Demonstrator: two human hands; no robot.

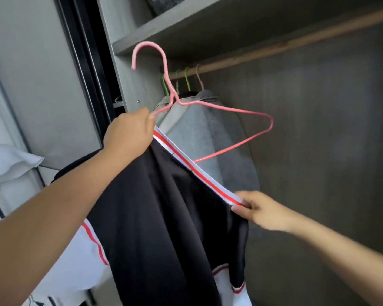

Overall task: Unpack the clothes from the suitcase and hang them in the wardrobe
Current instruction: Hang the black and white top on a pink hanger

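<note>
So a black satin-looking garment with a white and red striped edge [164, 206] is being held up in front of the open grey wardrobe [318, 129]. Its striped edge is stretched between both hands. The left hand [128, 133] is closed around the top of the striped edge together with one corner of a pink wire hanger [208, 107], which is tilted, hook up and not on the rail. The right hand [261, 209] has its fingers [243, 208] pinching the lower end of the stripe. Behind, a grey jacket [203, 138] is hung on the wooden rail [274, 47] with green and pink hangers [187, 80] beside it. A grey shelf [175, 25] sits above.
</note>
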